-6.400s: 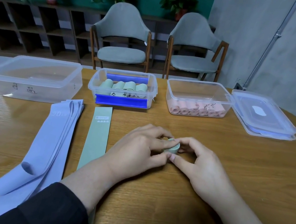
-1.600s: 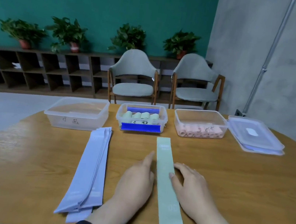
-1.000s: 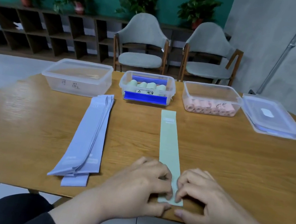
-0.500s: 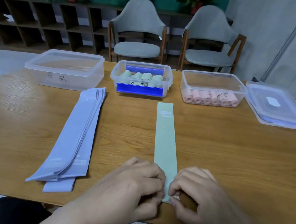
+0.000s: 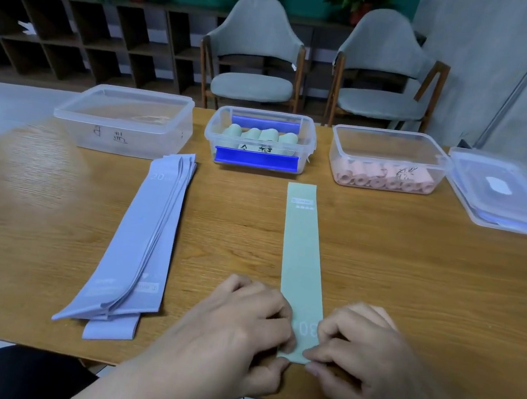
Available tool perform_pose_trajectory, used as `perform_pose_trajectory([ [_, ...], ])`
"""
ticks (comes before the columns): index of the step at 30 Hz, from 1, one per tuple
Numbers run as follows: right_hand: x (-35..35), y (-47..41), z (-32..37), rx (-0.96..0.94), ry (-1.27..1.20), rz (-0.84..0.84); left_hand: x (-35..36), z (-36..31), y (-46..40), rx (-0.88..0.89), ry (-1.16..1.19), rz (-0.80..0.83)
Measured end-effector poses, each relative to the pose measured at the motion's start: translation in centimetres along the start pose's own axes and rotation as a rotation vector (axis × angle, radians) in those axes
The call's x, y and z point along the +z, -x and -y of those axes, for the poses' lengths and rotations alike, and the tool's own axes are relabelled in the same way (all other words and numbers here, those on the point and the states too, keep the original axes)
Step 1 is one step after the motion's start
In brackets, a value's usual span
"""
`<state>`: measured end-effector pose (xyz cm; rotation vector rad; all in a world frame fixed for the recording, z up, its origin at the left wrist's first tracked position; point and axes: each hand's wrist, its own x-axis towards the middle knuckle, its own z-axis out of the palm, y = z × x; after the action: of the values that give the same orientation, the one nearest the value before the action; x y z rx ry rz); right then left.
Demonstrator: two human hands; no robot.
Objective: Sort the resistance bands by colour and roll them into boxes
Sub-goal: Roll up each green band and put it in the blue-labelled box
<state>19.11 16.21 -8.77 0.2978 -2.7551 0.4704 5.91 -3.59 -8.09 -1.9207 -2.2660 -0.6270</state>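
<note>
Both hands have slid to the near desk edge, where the left hand point(image 5: 236, 328) and right hand point(image 5: 361, 349) pinch the flat green band point(image 5: 303, 257)'s end; uneven fingers could make a crooked roll.

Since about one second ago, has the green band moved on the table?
No. The green band lies as before, far end just before the middle box, both hands at its near end.

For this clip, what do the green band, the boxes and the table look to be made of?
Green band: thin matte elastic, probably latex or rubber; it lies limp and flat, with printed marks.
Boxes: clear, slightly frosted plastic; contents show through the walls.
Table: wood or wood-look laminate, satin finish; visible grain and a soft glare patch at left.
</note>
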Motion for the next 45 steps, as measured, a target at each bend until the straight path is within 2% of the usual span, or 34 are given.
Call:
perform_pose_trajectory([
  [4,0.0,-0.2,0.0,0.001,-0.043,0.01,-0.1,-0.2,-0.2,0.023,-0.022,-0.023],
  [12,-0.5,-0.4,0.2,0.128,-0.172,0.074,0.2,-0.2,-0.3,-0.026,-0.044,-0.024],
  [19,-0.7,-0.3,0.7,0.141,-0.147,0.024,0.5,0.1,-0.2,-0.069,0.004,-0.034],
  [30,-0.6,-0.4,0.7,0.11,-0.067,-0.003,0.6,0.1,-0.2,-0.084,-0.043,-0.085],
  [45,-0.4,-0.8,-0.1,0.156,-0.077,0.03,1.0,0.5,-0.2,-0.125,-0.084,-0.138],
])
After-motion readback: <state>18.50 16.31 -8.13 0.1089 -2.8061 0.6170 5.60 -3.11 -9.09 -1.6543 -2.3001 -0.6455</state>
